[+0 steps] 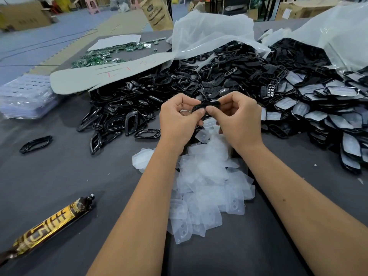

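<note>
A small black plastic shell is held up above the grey table, pinched between both hands. My left hand grips its left end with thumb and curled fingers. My right hand grips its right end the same way, the two thumbs nearly touching. Below the hands lies a pile of translucent white rubber pads. Behind them spreads a big heap of black plastic frames. Whether a pad sits inside the held shell is hidden by my fingers.
Black shells with white pads fitted are heaped at right. A gold-and-brown tube lies front left, and a single black frame at left. Green circuit boards, clear trays and white plastic bags sit farther back.
</note>
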Tool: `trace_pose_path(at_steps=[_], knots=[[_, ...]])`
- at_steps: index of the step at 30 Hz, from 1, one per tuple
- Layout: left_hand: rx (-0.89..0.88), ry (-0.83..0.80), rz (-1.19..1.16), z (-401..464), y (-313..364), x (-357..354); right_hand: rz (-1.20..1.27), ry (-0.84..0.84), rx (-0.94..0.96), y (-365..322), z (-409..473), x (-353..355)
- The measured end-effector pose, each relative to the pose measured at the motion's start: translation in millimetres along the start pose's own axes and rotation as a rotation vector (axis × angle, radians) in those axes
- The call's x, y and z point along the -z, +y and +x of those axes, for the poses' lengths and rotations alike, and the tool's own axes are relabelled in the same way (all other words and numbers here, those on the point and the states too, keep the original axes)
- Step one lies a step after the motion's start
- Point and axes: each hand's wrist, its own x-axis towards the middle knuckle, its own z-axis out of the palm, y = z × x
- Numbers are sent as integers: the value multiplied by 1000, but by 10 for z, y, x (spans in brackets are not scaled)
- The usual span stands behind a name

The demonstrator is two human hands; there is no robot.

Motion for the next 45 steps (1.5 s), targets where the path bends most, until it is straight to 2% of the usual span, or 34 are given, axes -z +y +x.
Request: trace_pose_path(at_steps=[2,4,6,8,14,16,18,21,23,30,45], knots=[[-10,51,16,17,5,17,-128,-50,110,-11,10,24],[4,118,38,43,-1,58,-366,-206,205,1,23,39],[36,169,27,68,-18,107,-528,-352,213,13,34,47],[56,196,11,86,-30,143,-505,-402,195,24,41,61],[91,169,13,97,-32,136,-470,-371,173,56,55,65],[99,164,13,95,-25,130,-391,-322,204,49,52,63],[107,157,-5,90,-15,131,-151,-215,221,21,49,80],[129,105,-52,73,-5,121,268,-154,51,-3,52,97],[141,57,-52,63,-6,103,376,-182,-27,11,44,86],[151,-20,-69,47,-5,87,510,-248,-145,14,41,95],[143,-15,-73,53,-8,79,497,-221,-125,-4,18,100]])
